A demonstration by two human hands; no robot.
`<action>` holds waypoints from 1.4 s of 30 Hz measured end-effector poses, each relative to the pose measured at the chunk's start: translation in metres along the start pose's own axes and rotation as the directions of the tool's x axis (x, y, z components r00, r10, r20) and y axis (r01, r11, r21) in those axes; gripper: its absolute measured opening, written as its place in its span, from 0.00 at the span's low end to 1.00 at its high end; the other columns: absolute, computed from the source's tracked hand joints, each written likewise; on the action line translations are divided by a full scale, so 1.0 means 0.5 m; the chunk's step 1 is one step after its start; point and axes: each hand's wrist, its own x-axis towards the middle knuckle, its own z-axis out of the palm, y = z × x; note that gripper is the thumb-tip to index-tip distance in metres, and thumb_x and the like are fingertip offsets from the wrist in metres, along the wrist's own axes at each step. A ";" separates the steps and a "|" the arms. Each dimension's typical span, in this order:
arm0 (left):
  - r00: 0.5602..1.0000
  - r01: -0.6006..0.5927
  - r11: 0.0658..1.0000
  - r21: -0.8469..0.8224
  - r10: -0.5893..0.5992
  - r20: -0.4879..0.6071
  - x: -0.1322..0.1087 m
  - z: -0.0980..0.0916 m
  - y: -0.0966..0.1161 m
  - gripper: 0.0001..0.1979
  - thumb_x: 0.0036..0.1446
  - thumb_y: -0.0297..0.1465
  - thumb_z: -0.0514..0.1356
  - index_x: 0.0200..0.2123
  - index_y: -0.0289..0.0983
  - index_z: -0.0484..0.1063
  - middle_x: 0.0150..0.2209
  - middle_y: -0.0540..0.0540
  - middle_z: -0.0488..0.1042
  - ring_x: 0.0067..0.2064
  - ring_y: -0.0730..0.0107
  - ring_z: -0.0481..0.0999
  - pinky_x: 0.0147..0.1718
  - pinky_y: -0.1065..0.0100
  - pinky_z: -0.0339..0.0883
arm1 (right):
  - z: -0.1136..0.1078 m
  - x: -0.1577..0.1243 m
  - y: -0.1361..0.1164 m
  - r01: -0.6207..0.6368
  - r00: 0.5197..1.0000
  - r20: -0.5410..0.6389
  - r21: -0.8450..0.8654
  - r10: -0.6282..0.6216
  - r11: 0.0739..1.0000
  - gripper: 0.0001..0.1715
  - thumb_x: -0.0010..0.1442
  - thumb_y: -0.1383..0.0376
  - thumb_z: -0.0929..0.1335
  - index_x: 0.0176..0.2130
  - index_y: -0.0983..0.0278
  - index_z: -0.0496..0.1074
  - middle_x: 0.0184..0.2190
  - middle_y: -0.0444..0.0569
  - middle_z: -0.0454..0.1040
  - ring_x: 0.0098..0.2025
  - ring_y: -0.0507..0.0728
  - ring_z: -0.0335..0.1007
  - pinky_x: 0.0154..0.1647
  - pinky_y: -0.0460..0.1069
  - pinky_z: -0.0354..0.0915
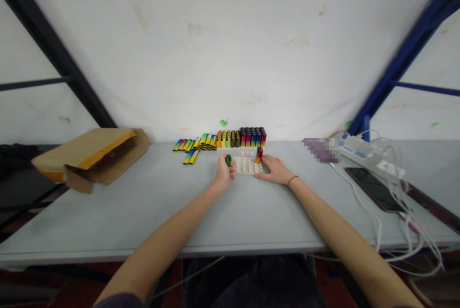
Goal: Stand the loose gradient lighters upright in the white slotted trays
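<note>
My left hand (pixel 224 173) is closed in a fist around lighters whose green-and-dark ends (pixel 228 159) stick out at the top; how many is hidden. It is at the left end of a white tray (pixel 247 166) with rows of small pockets. One red-and-yellow lighter (pixel 259 155) with a dark top stands upright at the tray's right end. My right hand (pixel 276 170) spans that end, thumb along the near edge and fingers beside the lighter, gripping the tray. Behind the tray, dark-topped lighters (pixel 253 138) stand in close rows, next to yellow and brownish ones (pixel 228 139).
More colourful lighters (pixel 204 142) lie in a pile to the left, with a few (pixel 190 157) nearer me. An open brown paper bag (pixel 89 154) lies far left. On the right are a phone (pixel 373 189), a power strip (pixel 370 154) and tangled white cables (pixel 379 226).
</note>
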 end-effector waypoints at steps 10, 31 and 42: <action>0.997 -0.040 0.998 -0.052 0.037 -0.061 -0.004 0.002 -0.005 0.22 0.66 0.40 0.42 0.19 0.41 0.51 0.14 0.58 0.43 0.14 0.79 0.40 0.14 0.75 0.37 | -0.004 -0.001 -0.006 -0.017 1.000 0.020 -0.006 0.017 1.000 0.49 0.60 0.41 0.70 0.68 0.66 0.62 0.68 0.64 0.63 0.69 0.72 0.60 0.68 0.65 0.56; 0.971 -0.237 0.939 0.248 0.219 0.101 0.027 0.013 -0.007 0.16 0.68 0.44 0.48 0.32 0.40 0.59 0.20 0.58 0.57 0.18 0.77 0.55 0.18 0.75 0.52 | -0.004 0.000 -0.011 -0.009 1.000 0.016 0.002 0.009 1.000 0.47 0.61 0.43 0.70 0.68 0.67 0.62 0.68 0.64 0.64 0.69 0.71 0.60 0.69 0.66 0.56; 0.695 -0.718 0.395 0.573 0.461 0.552 0.095 0.040 -0.037 0.14 0.65 0.37 0.59 0.47 0.36 0.78 0.48 0.39 0.77 0.51 0.59 0.76 0.49 0.61 0.73 | 0.001 0.000 -0.005 0.002 1.000 0.007 0.005 -0.002 1.000 0.49 0.59 0.41 0.70 0.68 0.66 0.62 0.68 0.65 0.64 0.69 0.72 0.59 0.68 0.67 0.56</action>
